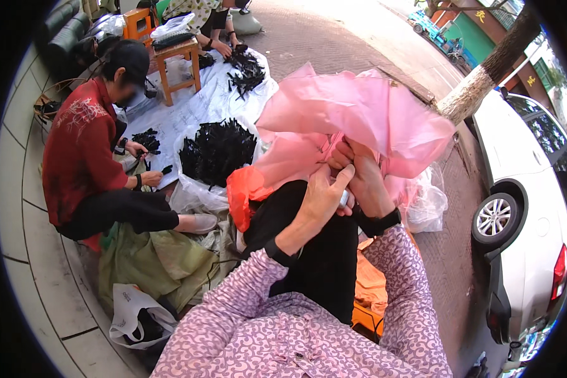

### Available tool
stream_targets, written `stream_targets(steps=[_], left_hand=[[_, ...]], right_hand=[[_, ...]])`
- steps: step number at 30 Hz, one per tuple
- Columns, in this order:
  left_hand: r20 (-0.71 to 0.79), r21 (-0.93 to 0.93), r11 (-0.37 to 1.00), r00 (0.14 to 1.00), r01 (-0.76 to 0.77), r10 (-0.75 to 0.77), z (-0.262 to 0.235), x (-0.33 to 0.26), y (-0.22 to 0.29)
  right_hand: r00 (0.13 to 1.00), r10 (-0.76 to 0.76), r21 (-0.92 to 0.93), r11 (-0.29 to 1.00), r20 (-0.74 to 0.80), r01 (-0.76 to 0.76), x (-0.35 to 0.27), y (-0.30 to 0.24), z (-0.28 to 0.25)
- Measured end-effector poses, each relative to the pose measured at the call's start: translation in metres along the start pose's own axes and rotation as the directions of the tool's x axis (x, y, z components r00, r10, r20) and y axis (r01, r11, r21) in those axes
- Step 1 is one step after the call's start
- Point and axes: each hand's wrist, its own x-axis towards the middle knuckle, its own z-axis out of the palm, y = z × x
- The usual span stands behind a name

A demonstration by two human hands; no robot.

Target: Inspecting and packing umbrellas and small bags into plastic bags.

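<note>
Head view shows us both hands close together at the gathered underside of a pink bag point(359, 104), which billows up just beyond them. Our right hand point(366, 179) has its fingers curled closed on bunched pink sheeting, while our left hand point(321, 195) overlaps it, thumb and fingertips bent inward; we cannot tell whether those fingertips pinch anything, since the hands hide one another. A small pale object point(344, 199) shows between them below the pink bag, too covered to identify. Dark bands circle both our wrists, and our patterned sleeves point(223, 324) lie on the near side of the pink bag. An orange-red bag point(246, 192) sits against its left edge, and a crumpled clear bag point(427, 201) hangs under its right side. Left of the pink bag, a white sack point(198, 195) holds a heap of black strips point(215, 151). Farther left, a co-worker in a dark red top point(75, 151) handles similar black pieces. Beyond the sack, left of the pink bag, another person's hands point(222, 48) reach to loose strips beside a wooden stool point(176, 50). Right of the pink bag we see a tree trunk point(475, 88) and a white car point(529, 170).
</note>
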Motion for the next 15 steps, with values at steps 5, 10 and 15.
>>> stream_targets(steps=[5, 10, 15], left_hand=[[0.067, 0.293, 0.955, 0.995, 0.053, -0.076, -0.071, -0.017, 0.014], [-0.047, 0.068, 0.985, 0.986, -0.159, 0.163, -0.088, -0.006, 0.05], [0.203, 0.485, 0.671, 0.818, -0.562, 0.538, -0.127, 0.026, 0.001]], right_hand=[[0.993, -0.104, -0.268, 0.956, 0.058, 0.116, -0.003, -0.014, -0.012], [0.84, -0.239, -0.871, -0.072, 0.487, 0.485, -0.003, -0.012, -0.029], [0.611, -0.321, -0.69, -0.354, 0.724, 0.632, -0.029, 0.055, 0.001]])
